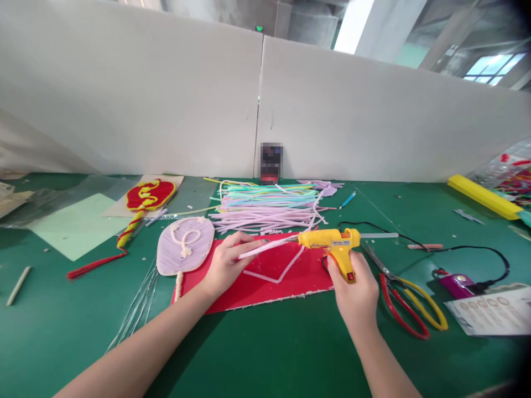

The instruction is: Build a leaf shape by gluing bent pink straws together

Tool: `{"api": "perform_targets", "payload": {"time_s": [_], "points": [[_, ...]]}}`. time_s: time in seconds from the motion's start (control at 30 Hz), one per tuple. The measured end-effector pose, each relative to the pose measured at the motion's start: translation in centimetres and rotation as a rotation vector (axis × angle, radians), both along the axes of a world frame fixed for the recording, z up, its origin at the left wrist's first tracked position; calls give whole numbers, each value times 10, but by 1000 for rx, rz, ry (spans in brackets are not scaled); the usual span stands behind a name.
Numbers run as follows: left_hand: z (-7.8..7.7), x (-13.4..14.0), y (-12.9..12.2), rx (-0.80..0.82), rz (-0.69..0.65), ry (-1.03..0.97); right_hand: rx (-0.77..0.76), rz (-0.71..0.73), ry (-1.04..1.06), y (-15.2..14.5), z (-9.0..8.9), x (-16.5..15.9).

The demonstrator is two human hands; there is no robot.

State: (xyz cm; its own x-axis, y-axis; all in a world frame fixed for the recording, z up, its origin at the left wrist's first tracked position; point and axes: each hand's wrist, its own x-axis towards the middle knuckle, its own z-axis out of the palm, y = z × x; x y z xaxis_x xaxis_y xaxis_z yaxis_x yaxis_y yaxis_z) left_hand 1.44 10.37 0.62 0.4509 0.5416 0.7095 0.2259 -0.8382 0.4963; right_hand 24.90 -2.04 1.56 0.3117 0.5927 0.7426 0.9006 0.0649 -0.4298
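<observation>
My right hand (357, 290) grips a yellow hot glue gun (327, 239) by its handle, nozzle pointing left and a glue stick jutting from the back. Between the fingers of my left hand (230, 260) is a pale lilac pipe cleaner (261, 250), and the nozzle meets or nearly meets its right end. Below both hands lies a red board (236, 298) with a bent pale strip (279, 279) on it. Left of my left hand, a lilac fan-shaped piece (199, 251) with a cream cord loop rests partly over the board.
Behind the board is a heap of pastel pipe cleaners (265, 207). Scissors (409, 298) with red and yellow handles lie right of my right hand, near a purple power adapter (456, 284). A red and yellow fan (150, 194) with a tassel is at left. White panels (373, 116) stand behind.
</observation>
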Motion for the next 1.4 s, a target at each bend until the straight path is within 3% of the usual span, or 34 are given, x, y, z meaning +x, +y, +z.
{"api": "perform_targets", "payload": {"time_s": [1.4], "points": [[4,1,0,66,24,-32,-37,26,80,3,-3,1]]}}
